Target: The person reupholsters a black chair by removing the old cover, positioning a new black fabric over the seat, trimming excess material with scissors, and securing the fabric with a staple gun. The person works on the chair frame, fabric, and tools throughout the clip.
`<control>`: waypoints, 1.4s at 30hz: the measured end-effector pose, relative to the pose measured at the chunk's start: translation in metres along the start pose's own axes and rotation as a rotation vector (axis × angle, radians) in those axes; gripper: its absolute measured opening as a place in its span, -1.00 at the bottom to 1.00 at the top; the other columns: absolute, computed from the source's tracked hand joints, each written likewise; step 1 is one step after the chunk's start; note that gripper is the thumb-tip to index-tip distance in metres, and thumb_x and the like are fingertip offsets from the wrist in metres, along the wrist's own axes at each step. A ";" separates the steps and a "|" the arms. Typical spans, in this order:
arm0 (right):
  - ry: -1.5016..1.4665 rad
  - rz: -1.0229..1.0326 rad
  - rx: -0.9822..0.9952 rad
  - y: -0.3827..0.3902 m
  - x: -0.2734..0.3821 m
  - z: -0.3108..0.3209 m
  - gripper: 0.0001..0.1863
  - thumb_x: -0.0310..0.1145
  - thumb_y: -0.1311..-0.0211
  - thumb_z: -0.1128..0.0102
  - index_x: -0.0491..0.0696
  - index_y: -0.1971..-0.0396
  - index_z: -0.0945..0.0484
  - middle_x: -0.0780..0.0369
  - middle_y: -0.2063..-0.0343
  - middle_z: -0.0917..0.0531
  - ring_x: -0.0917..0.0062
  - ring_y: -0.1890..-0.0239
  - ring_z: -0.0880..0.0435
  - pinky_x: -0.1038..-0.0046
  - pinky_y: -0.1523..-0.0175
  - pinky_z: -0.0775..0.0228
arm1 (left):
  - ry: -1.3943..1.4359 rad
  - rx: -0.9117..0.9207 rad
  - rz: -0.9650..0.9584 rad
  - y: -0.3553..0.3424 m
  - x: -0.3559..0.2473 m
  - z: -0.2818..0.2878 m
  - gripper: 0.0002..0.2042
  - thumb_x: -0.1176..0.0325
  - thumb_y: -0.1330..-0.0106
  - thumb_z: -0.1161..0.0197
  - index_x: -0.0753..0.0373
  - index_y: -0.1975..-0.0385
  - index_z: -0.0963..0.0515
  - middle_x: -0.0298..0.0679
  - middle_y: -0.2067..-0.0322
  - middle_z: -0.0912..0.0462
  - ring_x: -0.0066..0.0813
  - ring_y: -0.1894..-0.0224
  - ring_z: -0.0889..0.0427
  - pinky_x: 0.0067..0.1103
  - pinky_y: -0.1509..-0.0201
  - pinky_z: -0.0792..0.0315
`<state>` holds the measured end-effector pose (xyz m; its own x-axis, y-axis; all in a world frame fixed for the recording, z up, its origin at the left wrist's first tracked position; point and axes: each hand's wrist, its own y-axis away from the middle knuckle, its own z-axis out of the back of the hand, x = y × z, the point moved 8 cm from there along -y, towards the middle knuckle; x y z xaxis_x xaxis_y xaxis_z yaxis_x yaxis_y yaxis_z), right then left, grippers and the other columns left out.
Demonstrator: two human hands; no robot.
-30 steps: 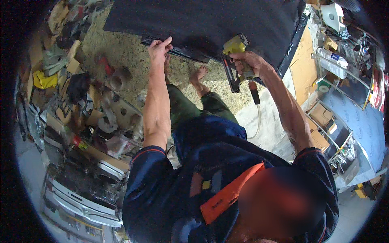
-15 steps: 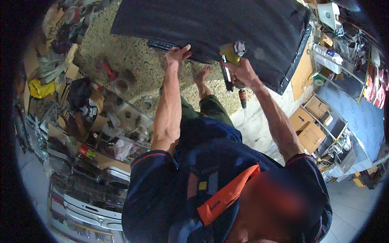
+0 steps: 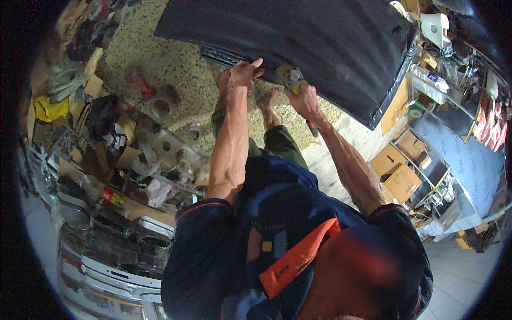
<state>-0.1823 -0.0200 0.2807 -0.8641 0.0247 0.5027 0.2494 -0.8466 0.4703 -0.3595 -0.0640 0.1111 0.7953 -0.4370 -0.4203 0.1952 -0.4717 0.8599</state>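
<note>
A large panel covered in black fabric (image 3: 298, 37) stands in front of me, its near edge running slantwise across the view. My left hand (image 3: 245, 73) grips that edge, thumb on top and the other fingers mostly hidden below. In my right hand (image 3: 304, 101) is a yellow pneumatic stapler (image 3: 291, 79), its head against or very close to the panel's near edge. The stapler's lower part is hidden behind the hand. An orange-and-black hose fitting (image 3: 312, 128) shows below my right wrist.
Cluttered parts and cartons (image 3: 128, 154) fill the left side, with a yellow cloth (image 3: 52, 112) among them. Tape rolls (image 3: 160, 108) lie on the speckled floor (image 3: 181, 80). Cardboard boxes (image 3: 402, 184) and a loaded rack (image 3: 448, 101) stand at the right.
My right hand has brought the stapler left and down to the panel's edge, turning it. My left hand keeps its grip on the edge, and the panel appears slightly farther right.
</note>
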 end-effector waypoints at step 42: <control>-1.037 -0.734 0.679 -0.124 0.067 -0.076 -0.86 -0.35 -0.32 -0.29 -0.02 0.28 -0.49 0.41 0.63 -0.46 0.68 0.67 -0.44 0.49 0.51 -0.47 | -0.221 -0.428 -0.082 -0.068 -0.097 0.090 -0.69 0.49 -0.09 -0.52 0.41 0.43 -0.43 -0.07 0.55 -0.62 -0.31 0.68 -0.63 -0.44 0.67 -0.59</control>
<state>-0.3048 0.0460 0.2012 -0.2582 0.9540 0.1523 0.3075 -0.0683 0.9491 -0.5012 -0.0584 0.0669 0.6354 -0.5857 -0.5032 0.5075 -0.1744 0.8438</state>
